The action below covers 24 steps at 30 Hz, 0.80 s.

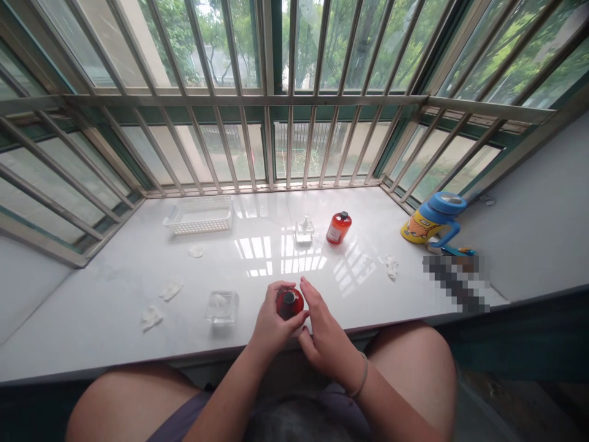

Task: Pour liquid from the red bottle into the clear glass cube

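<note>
My left hand (pixel 276 316) wraps around a small red bottle (pixel 289 303) with a dark cap, holding it just above the near edge of the white marble sill (pixel 115 307). My right hand (pixel 324 325) is right beside it, with the fingertips at the bottle's right side. Whether those fingers grip the bottle, I cannot tell. A clear glass block (pixel 221 307) stands left of my hands. Farther off are a small glass bottle (pixel 304 232) and an orange-red bottle (pixel 339 227).
A white plastic basket (pixel 199 215) sits at the back left, with crumpled white tissues (pixel 171 288) scattered nearby. A blue and yellow cup (pixel 435 218) lies on its side at the right, beside a pixelated object (pixel 455 283). Metal window bars (pixel 267 101) close off the far side.
</note>
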Each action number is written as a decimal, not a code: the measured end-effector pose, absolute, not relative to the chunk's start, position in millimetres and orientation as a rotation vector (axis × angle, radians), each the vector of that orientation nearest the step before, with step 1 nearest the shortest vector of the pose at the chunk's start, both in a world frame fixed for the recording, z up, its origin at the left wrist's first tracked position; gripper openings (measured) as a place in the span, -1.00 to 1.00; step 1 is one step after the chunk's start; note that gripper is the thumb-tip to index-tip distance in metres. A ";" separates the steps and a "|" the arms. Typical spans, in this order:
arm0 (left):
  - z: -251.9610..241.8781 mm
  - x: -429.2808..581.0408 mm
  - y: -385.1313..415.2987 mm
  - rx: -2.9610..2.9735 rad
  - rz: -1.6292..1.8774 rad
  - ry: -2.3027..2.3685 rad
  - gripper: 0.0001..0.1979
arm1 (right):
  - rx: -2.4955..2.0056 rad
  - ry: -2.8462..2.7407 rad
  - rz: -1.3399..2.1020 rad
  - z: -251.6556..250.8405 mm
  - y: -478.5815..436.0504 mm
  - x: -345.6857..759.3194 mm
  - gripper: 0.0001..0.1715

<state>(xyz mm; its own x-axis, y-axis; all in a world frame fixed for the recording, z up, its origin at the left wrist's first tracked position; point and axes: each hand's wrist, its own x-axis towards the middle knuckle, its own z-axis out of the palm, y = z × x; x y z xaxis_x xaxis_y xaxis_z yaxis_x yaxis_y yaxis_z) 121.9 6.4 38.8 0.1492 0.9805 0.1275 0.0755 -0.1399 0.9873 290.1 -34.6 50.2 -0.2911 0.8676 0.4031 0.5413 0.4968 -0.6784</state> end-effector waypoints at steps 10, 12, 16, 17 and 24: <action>41.2 125.7 5.0 1.388 1.257 1.101 -0.50 | -1.166 -2.065 0.283 54.2 -36.4 274.6 0.15; 42.7 124.7 5.5 1.410 1.224 1.093 -0.46 | -1.178 -2.069 0.258 54.6 -36.9 275.0 0.14; 42.8 123.3 6.1 1.471 1.177 1.076 -0.51 | -1.204 -2.060 0.241 58.6 -37.9 276.3 0.12; 41.5 123.5 5.9 1.456 1.191 1.073 -0.53 | -1.213 -2.056 0.244 59.4 -38.0 276.3 0.12; 37.4 124.5 5.2 1.389 1.236 1.056 -0.46 | -1.220 -2.064 0.232 59.3 -37.4 274.3 0.06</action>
